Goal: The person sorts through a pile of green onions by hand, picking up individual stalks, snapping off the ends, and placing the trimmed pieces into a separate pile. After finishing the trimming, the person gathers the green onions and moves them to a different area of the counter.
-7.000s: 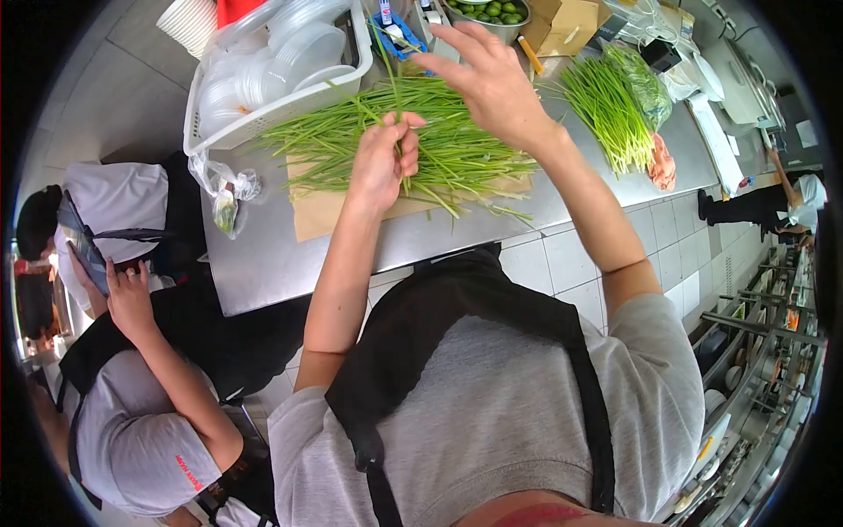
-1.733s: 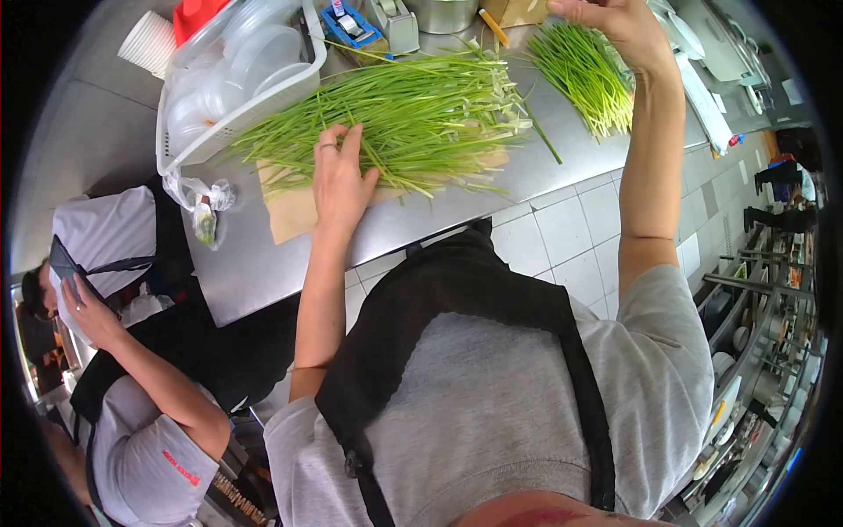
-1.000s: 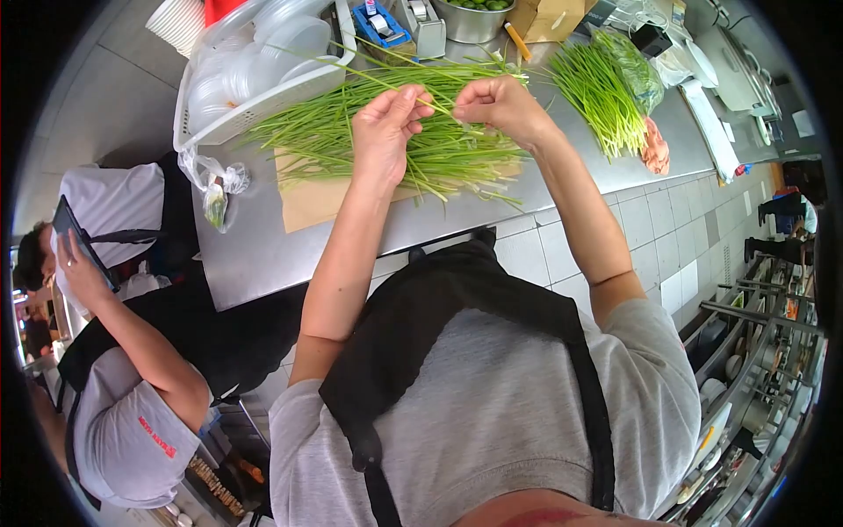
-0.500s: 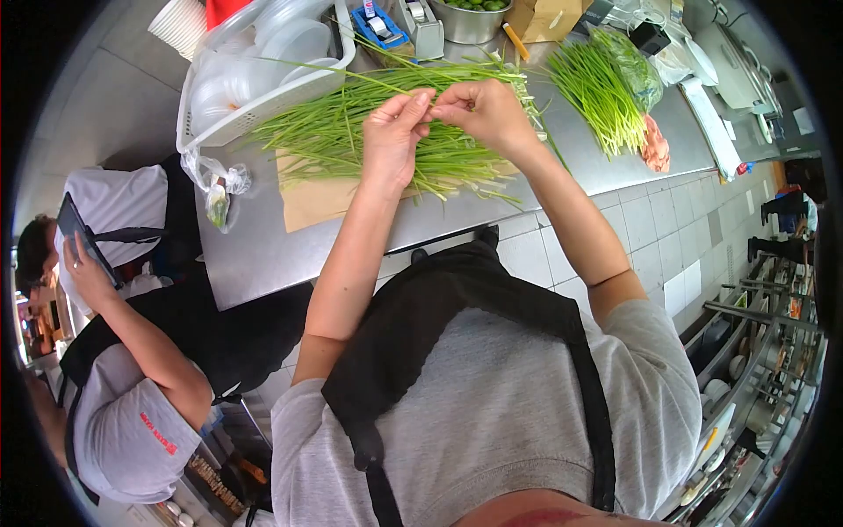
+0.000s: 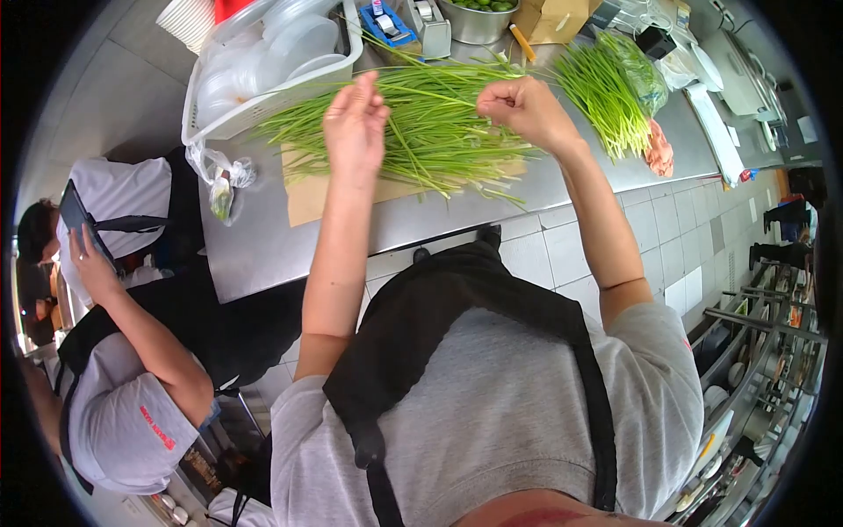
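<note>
A broad heap of garlic chives (image 5: 430,132), long green stalks with pale ends toward the right, lies on brown paper (image 5: 307,198) on the steel table (image 5: 255,263). My left hand (image 5: 356,127) is above the left part of the heap, its fingers loosely bent and apart, with nothing visible in them. My right hand (image 5: 527,110) is over the pale ends, thumb and fingertips pinched together. What the pinch holds, if anything, is too small to make out. The two hands are well apart.
A white basket (image 5: 237,119) of plastic lids stands left, beside a small plastic bag (image 5: 224,189). Farther back are tape dispensers (image 5: 430,31) and a metal bowl (image 5: 479,22). A second chive bunch (image 5: 606,97) lies right. A co-worker (image 5: 132,378) with a tablet stands left.
My hands, which met fingertip to fingertip over the heap, have separated: the left moved left and loosened, the right moved right and stays pinched. The view has shifted slightly.
</note>
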### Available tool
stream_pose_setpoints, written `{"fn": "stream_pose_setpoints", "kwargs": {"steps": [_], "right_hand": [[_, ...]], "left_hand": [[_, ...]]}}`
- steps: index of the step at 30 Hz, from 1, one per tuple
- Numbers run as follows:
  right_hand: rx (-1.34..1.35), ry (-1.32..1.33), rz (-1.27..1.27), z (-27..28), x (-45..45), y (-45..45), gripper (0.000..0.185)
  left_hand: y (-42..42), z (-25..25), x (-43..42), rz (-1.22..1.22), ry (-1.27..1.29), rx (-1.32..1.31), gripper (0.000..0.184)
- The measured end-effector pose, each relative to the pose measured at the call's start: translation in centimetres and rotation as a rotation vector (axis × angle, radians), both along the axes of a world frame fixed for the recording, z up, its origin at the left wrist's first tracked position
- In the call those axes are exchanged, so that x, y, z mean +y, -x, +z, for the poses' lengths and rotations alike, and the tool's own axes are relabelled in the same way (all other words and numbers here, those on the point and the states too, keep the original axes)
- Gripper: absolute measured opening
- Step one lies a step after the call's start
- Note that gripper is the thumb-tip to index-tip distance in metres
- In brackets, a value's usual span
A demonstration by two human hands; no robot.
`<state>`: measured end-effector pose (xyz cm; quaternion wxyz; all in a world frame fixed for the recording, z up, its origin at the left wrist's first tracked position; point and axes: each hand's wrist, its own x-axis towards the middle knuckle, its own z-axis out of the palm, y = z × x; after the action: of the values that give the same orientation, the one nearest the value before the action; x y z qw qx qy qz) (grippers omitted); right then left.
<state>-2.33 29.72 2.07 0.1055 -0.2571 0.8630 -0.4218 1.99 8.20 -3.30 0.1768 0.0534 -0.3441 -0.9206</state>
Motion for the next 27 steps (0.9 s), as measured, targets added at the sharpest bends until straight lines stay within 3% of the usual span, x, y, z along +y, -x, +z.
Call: {"fn": "stream_pose_setpoints", "kwargs": {"steps": [4,6,7,10,12,13,14,15,16,18,20,22,23,25,27], "right_hand": [[0.028,0.002,0.009,-0.1,1.2,0.2,0.009],[0.077,-0.084,-0.012,0.5,1.6,0.0,0.007],[0.079,-0.088,-0.029,-0.1,2.5,0.5,0.007],[0.289,-0.024,-0.208,-1.8,8.0,3.4,0.01],[0.507,-0.251,-0.484,-1.4,12.1,4.7,0.015],[0.509,-0.263,-0.506,-1.8,14.7,5.8,0.015],[0.529,-0.487,-0.535,-2.7,17.1,6.9,0.019],[0.542,-0.708,-0.551,-2.5,17.7,6.8,0.023],[0.538,-0.707,-0.545,-2.6,17.8,6.5,0.023],[0.688,-0.813,-0.573,-2.3,16.5,5.4,0.029],[0.598,-0.764,-0.466,-2.0,12.2,3.8,0.034],[0.706,-0.374,-0.105,-3.1,8.1,2.5,0.04],[0.643,-0.303,0.019,-3.9,5.7,1.4,0.041],[0.604,-0.219,0.23,-5.6,1.2,-1.1,0.043],[0.634,-0.201,0.32,-7.0,-2.1,-1.9,0.045]], "left_hand": [[0.4,0.4,-1.3,0.126,0.251,0.021,0.01],[-0.2,1.3,-1.6,0.836,1.382,0.042,0.007],[-0.2,1.7,-2.1,0.946,1.411,0.126,0.007],[-1.4,1.0,-5.8,0.817,1.689,-0.091,0.014],[-2.7,-0.3,-7.6,0.637,1.888,-0.26,0.02],[-3.3,-1.3,-8.6,0.481,1.924,-0.295,0.029],[-3.9,-1.5,-8.1,0.469,1.921,-0.278,0.029],[-4.6,-1.7,-7.9,0.344,1.984,-0.479,0.033],[-5.2,-1.9,-7.9,0.219,2.034,-0.697,0.038],[-5.9,-2.3,-7.4,0.245,2.1,-0.607,0.043],[-6.5,-2.1,-6.2,0.051,1.997,-0.43,0.037],[-6.7,-2.4,-5.0,-0.182,1.827,-0.232,0.031],[-6.8,-3.1,-4.3,-0.263,1.742,-0.155,0.03],[-7.1,-4.5,-2.8,-0.24,1.725,0.005,0.028],[-7.5,-5.4,-1.8,-0.164,1.776,0.0,0.031]]}}
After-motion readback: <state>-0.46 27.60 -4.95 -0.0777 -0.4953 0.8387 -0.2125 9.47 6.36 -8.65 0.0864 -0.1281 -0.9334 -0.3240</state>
